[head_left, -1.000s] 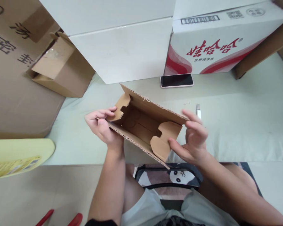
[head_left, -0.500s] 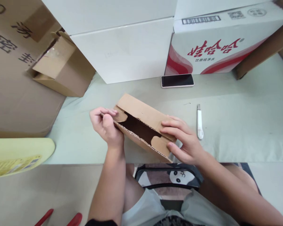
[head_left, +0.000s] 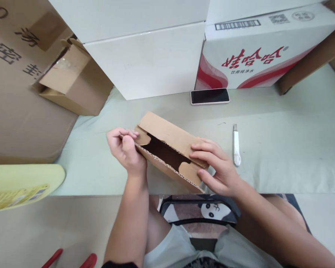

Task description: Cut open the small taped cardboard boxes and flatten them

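A small brown cardboard box is tilted in front of me at the table's near edge, with a dark gap between its two long flaps. My left hand grips its left end, thumb and fingers on the edge and the small end flap. On the right end, my right hand holds the box, its fingers on the long flap and the right end flap. The inside is too dark to make out. To the right of my right hand lies a white utility knife on the green cloth.
A phone lies before a white and red carton, beside a large white box. At the left stand an opened cardboard box, a big brown carton and a yellow-green container near the edge.
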### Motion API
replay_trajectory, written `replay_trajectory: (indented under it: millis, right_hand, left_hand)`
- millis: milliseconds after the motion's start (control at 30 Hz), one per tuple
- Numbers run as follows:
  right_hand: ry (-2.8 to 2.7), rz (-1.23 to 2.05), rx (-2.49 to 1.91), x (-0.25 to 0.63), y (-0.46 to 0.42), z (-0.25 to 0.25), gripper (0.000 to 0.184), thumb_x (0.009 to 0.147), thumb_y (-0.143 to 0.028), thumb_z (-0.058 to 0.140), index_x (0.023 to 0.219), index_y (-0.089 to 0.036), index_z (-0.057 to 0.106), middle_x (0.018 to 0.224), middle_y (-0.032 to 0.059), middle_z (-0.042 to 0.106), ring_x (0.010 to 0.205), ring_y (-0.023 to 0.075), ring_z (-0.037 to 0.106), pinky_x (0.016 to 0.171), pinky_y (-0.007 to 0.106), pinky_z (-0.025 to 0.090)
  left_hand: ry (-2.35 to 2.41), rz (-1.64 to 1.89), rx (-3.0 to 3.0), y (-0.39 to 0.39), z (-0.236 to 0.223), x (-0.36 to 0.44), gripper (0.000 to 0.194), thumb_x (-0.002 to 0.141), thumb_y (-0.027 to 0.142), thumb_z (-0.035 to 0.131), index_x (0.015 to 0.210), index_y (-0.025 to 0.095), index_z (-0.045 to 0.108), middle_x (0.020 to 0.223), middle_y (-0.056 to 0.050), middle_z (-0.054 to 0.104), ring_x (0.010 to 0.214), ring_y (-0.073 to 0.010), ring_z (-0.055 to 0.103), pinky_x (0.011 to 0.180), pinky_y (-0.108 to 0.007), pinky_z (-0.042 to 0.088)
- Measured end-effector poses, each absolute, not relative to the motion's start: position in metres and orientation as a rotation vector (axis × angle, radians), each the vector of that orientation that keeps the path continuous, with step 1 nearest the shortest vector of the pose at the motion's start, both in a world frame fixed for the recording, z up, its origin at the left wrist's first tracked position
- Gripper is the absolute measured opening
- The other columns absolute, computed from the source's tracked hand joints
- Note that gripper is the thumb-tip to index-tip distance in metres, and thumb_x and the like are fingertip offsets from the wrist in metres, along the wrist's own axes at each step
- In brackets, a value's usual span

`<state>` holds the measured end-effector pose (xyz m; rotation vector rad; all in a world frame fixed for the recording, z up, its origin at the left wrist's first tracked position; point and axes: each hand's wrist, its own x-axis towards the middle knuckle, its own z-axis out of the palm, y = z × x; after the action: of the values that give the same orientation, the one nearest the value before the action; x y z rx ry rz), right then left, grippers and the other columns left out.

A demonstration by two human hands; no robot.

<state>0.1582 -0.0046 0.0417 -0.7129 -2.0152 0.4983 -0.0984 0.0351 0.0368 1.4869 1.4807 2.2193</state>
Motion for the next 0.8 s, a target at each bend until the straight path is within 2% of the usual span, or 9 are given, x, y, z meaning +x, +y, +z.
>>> replay_trajectory:
  millis: [233,400,800]
  right_hand:
    - [-2.011,0.51,-0.704,0.1574,-0.0047,0.0416,0.039,0.092,-0.019,0.062,0.131,-0.025,0.066,0.129,0.0122,0.073,0.126,0.0304,0.07,0.116,0.057,0.059]
    - [-2.007,0.506,-0.696,0.1573,-0.0048,0.0415,0.038,0.093,-0.018,0.062,0.13,-0.023,0.065,0.128,0.0126,0.073,0.124,0.0285,0.071,0.118,0.054,0.058]
    - [-1.941,0.478,-0.677,0.1504,-0.0036,0.0342,0.039,0.091,-0.019,0.059,0.13,-0.025,0.064,0.123,0.0112,0.072,0.117,0.028,0.072,0.114,0.057,0.06]
  left_hand:
    - [1.484,2.227,1.468,0.0342,0.0382,-0.0977,0.033,0.094,0.055,0.063,0.089,0.024,0.052,0.072,0.005,0.05,0.066,-0.015,0.058,0.071,-0.034,0.052]
    - [1.406,2.249,1.431,0.0336,0.0415,-0.0961,0.028,0.092,0.049,0.066,0.088,0.023,0.054,0.071,0.005,0.052,0.065,-0.0139,0.059,0.071,-0.033,0.052]
    - [1.482,2.224,1.469,0.0352,0.043,-0.0963,0.031,0.093,0.053,0.062,0.088,0.025,0.048,0.071,0.005,0.047,0.063,-0.0159,0.056,0.069,-0.036,0.05]
